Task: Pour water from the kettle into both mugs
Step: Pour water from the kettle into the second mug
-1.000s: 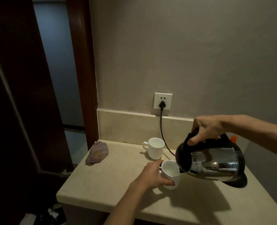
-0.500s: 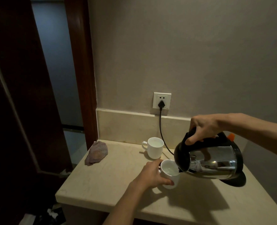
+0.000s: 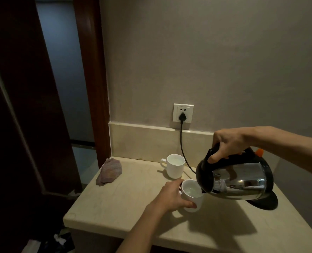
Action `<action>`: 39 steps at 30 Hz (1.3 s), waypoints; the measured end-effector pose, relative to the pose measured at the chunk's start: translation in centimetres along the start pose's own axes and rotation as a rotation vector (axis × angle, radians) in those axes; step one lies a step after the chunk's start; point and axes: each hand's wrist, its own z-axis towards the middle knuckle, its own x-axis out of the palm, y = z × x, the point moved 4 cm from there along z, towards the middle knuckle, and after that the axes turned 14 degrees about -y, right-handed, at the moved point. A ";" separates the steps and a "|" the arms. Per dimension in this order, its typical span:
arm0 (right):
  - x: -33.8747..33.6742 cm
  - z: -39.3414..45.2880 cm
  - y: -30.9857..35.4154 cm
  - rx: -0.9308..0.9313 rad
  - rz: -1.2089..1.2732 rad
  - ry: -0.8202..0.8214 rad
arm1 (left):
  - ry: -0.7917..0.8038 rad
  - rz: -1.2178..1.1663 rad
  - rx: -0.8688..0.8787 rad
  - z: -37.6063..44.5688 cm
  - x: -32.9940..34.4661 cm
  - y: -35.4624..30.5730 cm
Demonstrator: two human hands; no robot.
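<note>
My right hand [image 3: 228,143] grips the black handle of a steel kettle [image 3: 243,181], which is tilted far to the left with its spout over the near white mug [image 3: 191,195]. My left hand [image 3: 171,196] wraps around that mug's left side and holds it on the counter; water shows inside it. The far white mug [image 3: 175,166] stands behind it near the backsplash, handle to the left, with water in it.
The beige counter [image 3: 124,207] ends at a front edge and a left edge. A crumpled cloth [image 3: 109,172] lies at its back left. The kettle's black base [image 3: 266,202] sits behind the kettle, its cord [image 3: 183,152] running up to a wall socket [image 3: 183,115].
The kettle has stayed tilted over the near mug, shifting only slightly. My left hand has kept its hold on the mug.
</note>
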 end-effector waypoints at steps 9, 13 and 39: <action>0.0 -0.1 0.0 0.020 -0.006 0.003 | -0.002 -0.004 0.001 -0.1 -0.1 -0.1; 0.0 -0.2 -0.1 0.026 0.000 0.003 | -0.001 -0.004 -0.001 -0.1 -0.2 -0.2; 0.0 -0.3 0.5 -0.029 -0.033 0.006 | 0.001 -0.011 0.008 0.1 -0.1 0.0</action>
